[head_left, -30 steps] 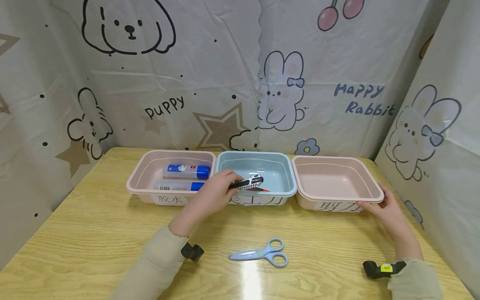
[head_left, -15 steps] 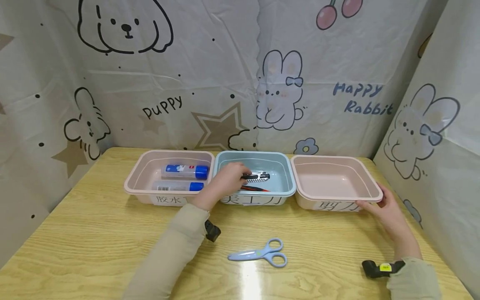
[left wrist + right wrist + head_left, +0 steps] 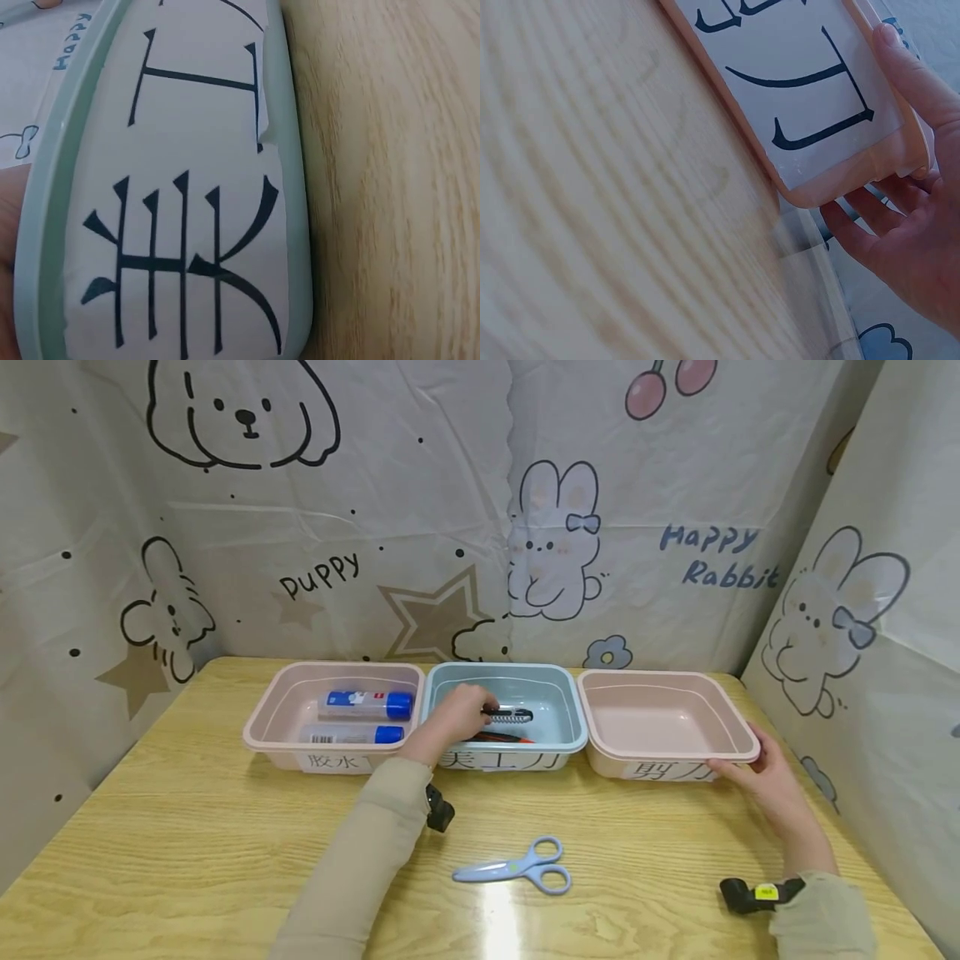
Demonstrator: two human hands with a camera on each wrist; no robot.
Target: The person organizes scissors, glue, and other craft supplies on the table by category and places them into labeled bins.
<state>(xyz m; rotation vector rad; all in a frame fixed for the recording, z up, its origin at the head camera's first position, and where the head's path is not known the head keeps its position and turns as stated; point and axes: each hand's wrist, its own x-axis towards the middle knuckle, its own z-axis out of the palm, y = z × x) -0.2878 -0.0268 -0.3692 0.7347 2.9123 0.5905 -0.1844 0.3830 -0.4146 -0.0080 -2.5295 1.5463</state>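
My left hand (image 3: pixel 461 712) reaches over the front rim of the blue bin (image 3: pixel 558 670) and pinches one end of a black-and-silver utility knife (image 3: pixel 512 716) low inside it. A red-and-black item (image 3: pixel 498 737) lies nearer the front wall, partly hidden. In the left wrist view the bin's labelled front (image 3: pixel 180 225) covers most of the hand. My right hand (image 3: pixel 772 781) grips the front right corner of the right-hand pink bin (image 3: pixel 667 758). The right wrist view has its thumb on the rim and the fingers (image 3: pixel 855 232) around the side. Light-blue scissors (image 3: pixel 517 867) lie on the table.
On the left, another pink bin (image 3: pixel 258 727) holds two clear tubes with blue caps (image 3: pixel 365 704). All three bins stand in a row with labels on their fronts. A printed curtain (image 3: pixel 420 510) hangs behind the wooden table (image 3: pixel 187 860).
My left hand has moved right and down into the blue bin with the utility knife, which was held at the front rim before. My right hand keeps its grip on the pink bin.
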